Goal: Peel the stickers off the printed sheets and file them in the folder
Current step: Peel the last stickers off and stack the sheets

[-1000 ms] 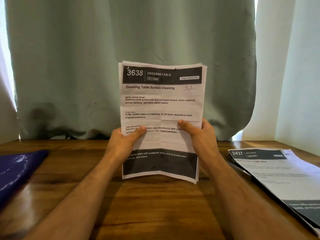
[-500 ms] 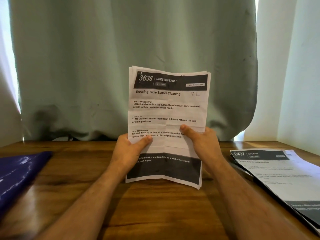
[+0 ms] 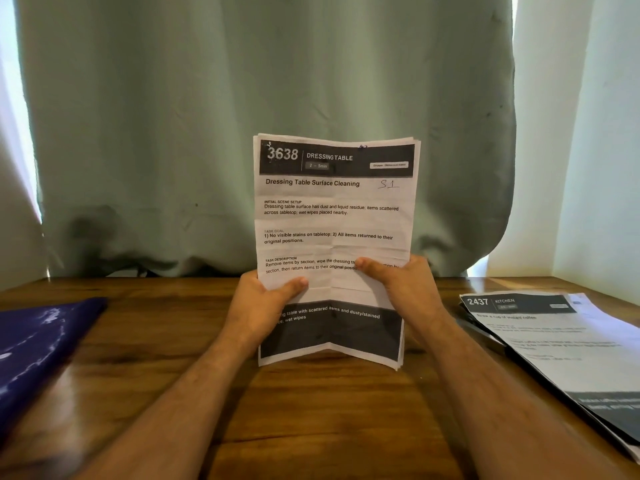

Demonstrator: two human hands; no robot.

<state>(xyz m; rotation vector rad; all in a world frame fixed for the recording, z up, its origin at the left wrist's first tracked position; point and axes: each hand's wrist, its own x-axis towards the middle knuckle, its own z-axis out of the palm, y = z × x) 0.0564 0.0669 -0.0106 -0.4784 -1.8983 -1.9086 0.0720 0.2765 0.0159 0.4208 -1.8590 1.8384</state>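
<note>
At centre frame, upright above the counter: printed sheets, a thin creased stack headed "3638 Dressing Table", long axis vertical, bottom edge just clear of the wood. Clasped low on both side edges: left hand on the left margin, thumb across the face; right hand on the right margin, thumb over the text. No sticker discernible on the facing page; small dark mark at the top edge, nature unclear. Dark blue folder flat at lower left of frame, well apart from the stack, nearer the left hand. Second pile, headed "2437 Kitchen", flat at lower right. Filing judged to call for a leftward carry.
</note>
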